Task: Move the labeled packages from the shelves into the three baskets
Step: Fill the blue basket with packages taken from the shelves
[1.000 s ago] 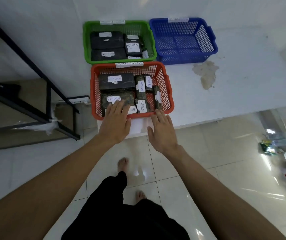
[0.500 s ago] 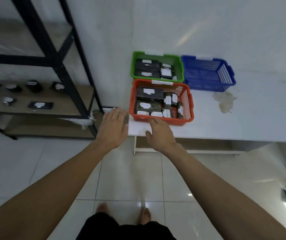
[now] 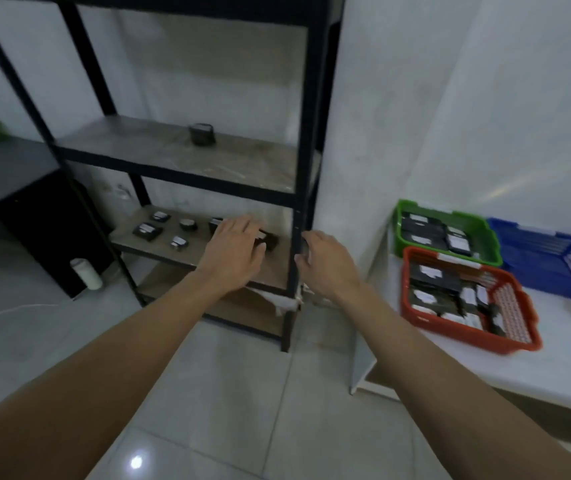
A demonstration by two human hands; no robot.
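Observation:
Several small dark packages with white labels [image 3: 147, 231] lie on the lower shelf board [image 3: 131, 241] of a black metal rack. One dark package [image 3: 201, 134] sits alone on the shelf above. My left hand [image 3: 234, 249] is spread open in front of the lower shelf, covering part of a package there. My right hand [image 3: 325, 260] is open beside the rack's right post [image 3: 300, 188]. At the right, on a white table, stand an orange basket [image 3: 519, 336] and a green basket [image 3: 481, 237], both holding labeled packages, and a blue basket [image 3: 554, 261] with nothing visible inside.
The white table [image 3: 550, 368] juts out at the right, its corner close to my right forearm. A dark desk [image 3: 3, 174] stands left of the rack, with a white cylinder [image 3: 87, 274] and a cable on the tiled floor below it.
The view has swung left from the baskets to the rack. Both hands have left the orange basket's front and now reach toward the lower shelf, still holding nothing.

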